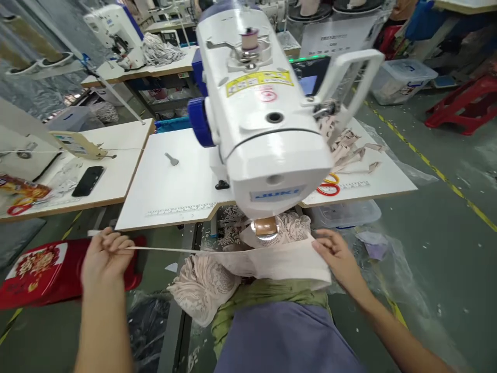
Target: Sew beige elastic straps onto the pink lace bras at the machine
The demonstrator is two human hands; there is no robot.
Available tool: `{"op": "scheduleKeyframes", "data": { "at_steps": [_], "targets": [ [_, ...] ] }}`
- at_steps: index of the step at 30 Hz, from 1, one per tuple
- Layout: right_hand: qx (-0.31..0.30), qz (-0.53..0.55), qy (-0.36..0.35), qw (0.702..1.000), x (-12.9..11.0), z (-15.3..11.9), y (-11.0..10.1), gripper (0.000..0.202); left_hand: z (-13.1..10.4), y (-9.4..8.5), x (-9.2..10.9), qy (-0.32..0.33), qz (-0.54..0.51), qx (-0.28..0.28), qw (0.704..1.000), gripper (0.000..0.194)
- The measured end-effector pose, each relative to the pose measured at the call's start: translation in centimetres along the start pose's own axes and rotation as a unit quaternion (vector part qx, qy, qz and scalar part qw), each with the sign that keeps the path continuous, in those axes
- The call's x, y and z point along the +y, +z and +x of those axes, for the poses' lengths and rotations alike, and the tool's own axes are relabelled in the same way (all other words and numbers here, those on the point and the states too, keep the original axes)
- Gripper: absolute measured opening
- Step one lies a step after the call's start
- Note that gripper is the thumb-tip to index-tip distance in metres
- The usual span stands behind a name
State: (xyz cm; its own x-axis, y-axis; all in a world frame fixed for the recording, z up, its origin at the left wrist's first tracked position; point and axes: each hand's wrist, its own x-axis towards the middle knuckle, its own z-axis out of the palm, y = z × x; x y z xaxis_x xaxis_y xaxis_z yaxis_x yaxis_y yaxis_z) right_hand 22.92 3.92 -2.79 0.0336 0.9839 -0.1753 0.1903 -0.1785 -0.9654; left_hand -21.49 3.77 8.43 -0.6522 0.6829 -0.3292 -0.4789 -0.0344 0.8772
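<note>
My left hand, at the lower left, is closed round the end of a thin pale strap, which runs taut to the right. The strap joins a pale beige bra band stretched across my lap. At the band's right end, my right hand pinches the upper edge between thumb and fingers. A beige lace cup hangs over my left thigh, and more lace shows below the machine head. The white sewing machine stands just beyond the band.
On the white table are a small grey tool, red and yellow scissors and a pile of beige pieces. A phone lies on the left table. A red stool stands at the right; red padding is lower left.
</note>
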Motion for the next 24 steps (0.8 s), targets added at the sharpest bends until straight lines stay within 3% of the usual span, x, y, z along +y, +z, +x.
{"op": "scheduleKeyframes", "data": {
  "at_steps": [2,3,4,6,8,12,15,18,22,24],
  "targets": [
    [0.094,0.005,-0.033,0.995,0.5,-0.2,1.2,0.044,-0.9,0.3,-2.5,-0.027,0.026,-0.031,0.999,0.044],
    [0.086,-0.015,-0.051,0.995,0.5,-0.2,1.9,0.04,-1.6,0.8,-4.0,-0.056,0.047,-0.06,0.996,0.038],
    [0.039,-0.045,-0.067,0.996,0.3,-0.3,2.6,0.035,-2.5,1.3,-5.8,-0.088,0.07,-0.094,0.989,0.033],
    [-0.116,-0.106,-0.084,0.984,-0.7,-0.4,4.0,0.029,-4.6,2.7,-9.2,-0.143,0.113,-0.169,0.969,0.026],
    [-0.231,-0.136,-0.082,0.96,-2.2,-0.5,5.2,0.03,-7.0,3.9,-11.9,-0.177,0.144,-0.235,0.945,0.032],
    [-0.299,-0.127,-0.047,0.945,-4.9,-0.3,6.6,0.041,-10.8,5.2,-13.9,-0.199,0.196,-0.323,0.904,0.035],
    [-0.317,-0.118,-0.037,0.94,-6.0,0.2,6.9,0.046,-11.9,5.8,-14.0,-0.121,0.289,-0.38,0.871,0.034],
    [-0.34,-0.135,-0.057,0.929,-6.5,0.6,7.0,0.03,-12.1,5.8,-14.6,-0.005,0.412,-0.432,0.802,0.038],
    [-0.362,-0.21,-0.095,0.903,-5.3,1.5,6.5,0.014,-11.4,5.0,-16.0,0.093,0.516,-0.459,0.717,0.029],
    [-0.316,-0.204,-0.102,0.921,-3.6,2.5,6.3,0.012,-10.6,5.0,-16.2,0.166,0.526,-0.368,0.749,0.013]
  ]
}}
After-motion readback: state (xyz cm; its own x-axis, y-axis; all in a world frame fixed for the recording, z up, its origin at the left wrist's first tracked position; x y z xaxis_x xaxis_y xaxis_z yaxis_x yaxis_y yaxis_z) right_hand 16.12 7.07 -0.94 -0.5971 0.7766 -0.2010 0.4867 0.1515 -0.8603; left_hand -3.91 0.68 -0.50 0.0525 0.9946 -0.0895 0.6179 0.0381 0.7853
